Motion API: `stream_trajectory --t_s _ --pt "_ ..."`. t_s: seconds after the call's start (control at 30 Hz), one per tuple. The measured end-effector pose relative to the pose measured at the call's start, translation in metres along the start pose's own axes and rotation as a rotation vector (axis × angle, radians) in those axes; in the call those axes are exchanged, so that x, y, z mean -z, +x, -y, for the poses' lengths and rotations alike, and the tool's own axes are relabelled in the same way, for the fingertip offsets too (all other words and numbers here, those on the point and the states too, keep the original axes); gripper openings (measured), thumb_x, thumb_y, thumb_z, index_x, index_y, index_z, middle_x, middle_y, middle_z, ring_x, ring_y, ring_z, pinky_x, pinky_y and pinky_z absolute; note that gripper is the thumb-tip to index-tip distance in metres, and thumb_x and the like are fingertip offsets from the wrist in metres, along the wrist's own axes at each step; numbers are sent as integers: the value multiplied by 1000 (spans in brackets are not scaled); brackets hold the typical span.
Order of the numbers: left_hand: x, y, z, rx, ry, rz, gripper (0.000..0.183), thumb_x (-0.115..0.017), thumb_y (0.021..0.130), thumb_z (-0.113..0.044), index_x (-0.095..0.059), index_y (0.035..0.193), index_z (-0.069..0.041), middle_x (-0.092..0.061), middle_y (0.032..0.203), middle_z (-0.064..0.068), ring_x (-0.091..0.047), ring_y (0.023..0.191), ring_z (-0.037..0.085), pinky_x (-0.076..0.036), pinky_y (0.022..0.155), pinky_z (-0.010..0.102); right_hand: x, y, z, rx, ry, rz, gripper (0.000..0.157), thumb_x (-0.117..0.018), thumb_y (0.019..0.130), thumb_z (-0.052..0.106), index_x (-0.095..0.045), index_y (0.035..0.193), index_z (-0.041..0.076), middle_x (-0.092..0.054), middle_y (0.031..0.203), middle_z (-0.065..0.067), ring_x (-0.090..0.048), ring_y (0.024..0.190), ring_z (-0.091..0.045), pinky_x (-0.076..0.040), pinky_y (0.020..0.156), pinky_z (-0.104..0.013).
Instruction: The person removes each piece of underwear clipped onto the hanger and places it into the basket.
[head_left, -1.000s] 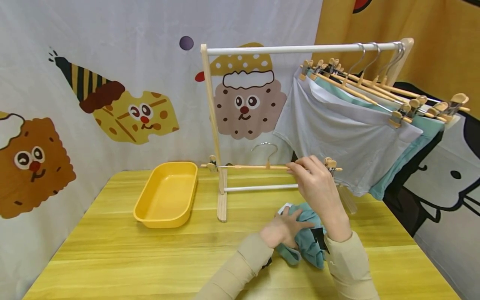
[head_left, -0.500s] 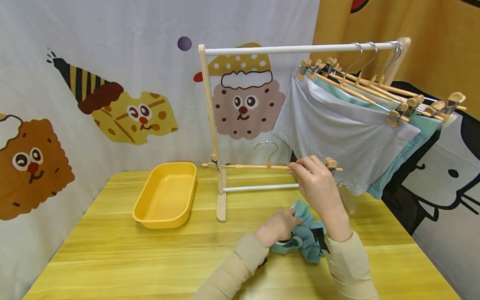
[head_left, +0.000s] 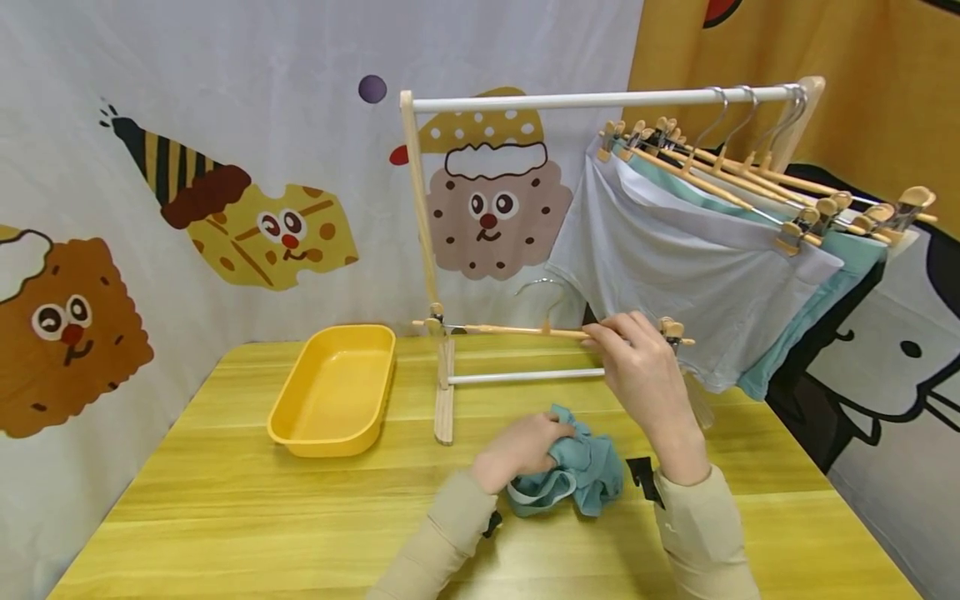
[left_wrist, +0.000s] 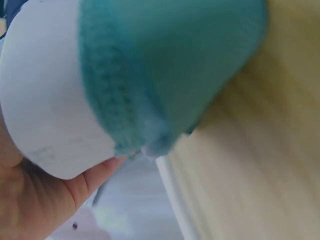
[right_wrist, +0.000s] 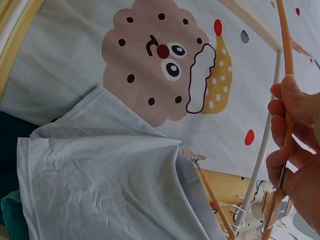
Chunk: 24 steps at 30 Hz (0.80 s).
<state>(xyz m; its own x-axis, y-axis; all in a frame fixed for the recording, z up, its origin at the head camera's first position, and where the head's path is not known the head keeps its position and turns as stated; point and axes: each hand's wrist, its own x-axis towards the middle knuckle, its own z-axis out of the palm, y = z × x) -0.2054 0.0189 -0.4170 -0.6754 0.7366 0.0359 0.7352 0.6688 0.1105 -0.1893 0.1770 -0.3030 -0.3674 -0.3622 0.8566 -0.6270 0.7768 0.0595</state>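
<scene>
With its fingers, my left hand [head_left: 525, 447] grips the crumpled teal underpants [head_left: 592, 467] on the table; a loop of waistband shows below the hand. Close up in the left wrist view, a white label [left_wrist: 50, 85] lies beside the teal ribbed edge [left_wrist: 107, 85], with the left thumb [left_wrist: 87, 182] under it. Above the table, my right hand [head_left: 641, 375] pinches the bar of a bare wooden clip hanger [head_left: 502, 330]. Its metal hook points up and a clip sits near each end. In the right wrist view, fingers curl round the hanger bar [right_wrist: 285, 45].
A wooden rack with a white rail [head_left: 540, 102] stands behind. Several clip hangers with grey underpants [head_left: 675, 258] and teal underpants [head_left: 862, 254] hang at its right end. A yellow tray [head_left: 333, 392] stands at the left on the wooden table [head_left: 247, 508].
My left hand has gone from lying spread on the teal underpants to gripping them, and has drawn them left, towards me. My right hand and the hanger have shifted slightly right.
</scene>
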Motion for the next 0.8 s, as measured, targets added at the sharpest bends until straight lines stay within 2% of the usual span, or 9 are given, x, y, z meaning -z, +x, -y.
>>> stream_trajectory --t_s 0.07,0.3,0.5,0.63,0.8 --pt "8 -9 6 3 -19 -29 44 -71 81 -9 -62 123 -20 -63 120 2 -64 103 14 -52 86 22 0 0 0 -6 -6 -2 8 -71 81 0 -71 90 -1 -62 80 -12 -53 72 -27 -48 65 -33" --pt "36 -41 26 33 -112 -128 42 -69 79 -3 -63 119 -14 -65 108 6 -61 84 13 -50 71 21 0 -1 -1 -21 -1 -14 12 -73 78 -2 -70 90 -3 -62 79 -13 -54 71 -27 -49 64 -34" --pt "60 -70 47 45 -134 -245 38 -70 74 2 -66 110 -10 -66 104 9 -62 82 17 -52 68 28 1 -2 -5 -33 -9 -19 11 -72 79 -1 -70 90 -2 -62 80 -14 -55 73 -28 -51 66 -35" --pt "78 -89 61 96 -130 -316 36 -69 72 5 -66 104 -9 -66 100 9 -61 79 20 -52 67 32 2 -3 -8 -38 -8 -27 9 -71 81 0 -71 89 -2 -62 80 -14 -56 74 -28 -51 67 -36" --pt "96 -109 79 210 -104 -393 38 -68 71 6 -67 106 -7 -66 98 10 -61 75 21 -52 67 34 3 -4 -11 -55 -14 -26 8 -70 83 1 -71 90 -2 -62 81 -14 -55 74 -28 -52 67 -36"
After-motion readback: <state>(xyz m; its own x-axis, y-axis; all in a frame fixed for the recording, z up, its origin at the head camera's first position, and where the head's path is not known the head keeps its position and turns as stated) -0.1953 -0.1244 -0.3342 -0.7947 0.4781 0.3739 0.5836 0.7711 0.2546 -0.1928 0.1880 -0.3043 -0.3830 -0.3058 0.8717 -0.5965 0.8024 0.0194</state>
